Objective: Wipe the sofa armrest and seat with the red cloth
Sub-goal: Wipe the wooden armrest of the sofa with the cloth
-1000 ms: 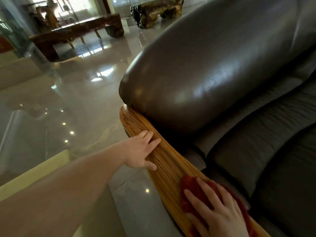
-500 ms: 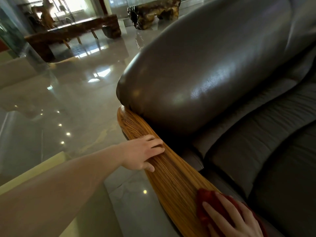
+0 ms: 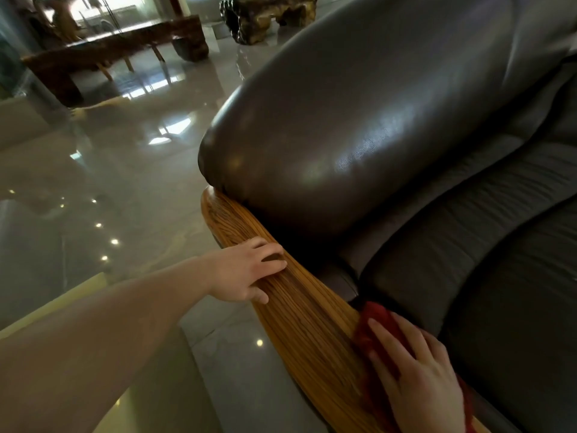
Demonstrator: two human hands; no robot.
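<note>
A dark leather sofa fills the right half, with a fat padded armrest (image 3: 359,120) and a ribbed seat cushion (image 3: 487,245). A long wooden arm rail (image 3: 299,304) runs under the padding toward me. My left hand (image 3: 246,273) rests flat on the rail's outer edge, fingers slightly spread and holding nothing. My right hand (image 3: 418,379) presses the red cloth (image 3: 374,320) onto the rail's inner edge, where it meets the seat. The cloth is mostly hidden under my palm.
Glossy grey floor (image 3: 125,182) spreads to the left of the sofa. A dark wooden bench (image 3: 118,48) and a carved root block (image 3: 268,14) stand at the back. A pale yellow-green edge (image 3: 62,295) lies under my left forearm.
My right hand slid the red cloth toward me, then pushed it back up along the rail's inner edge. My left hand stays on the rail with its fingers drawn closer.
</note>
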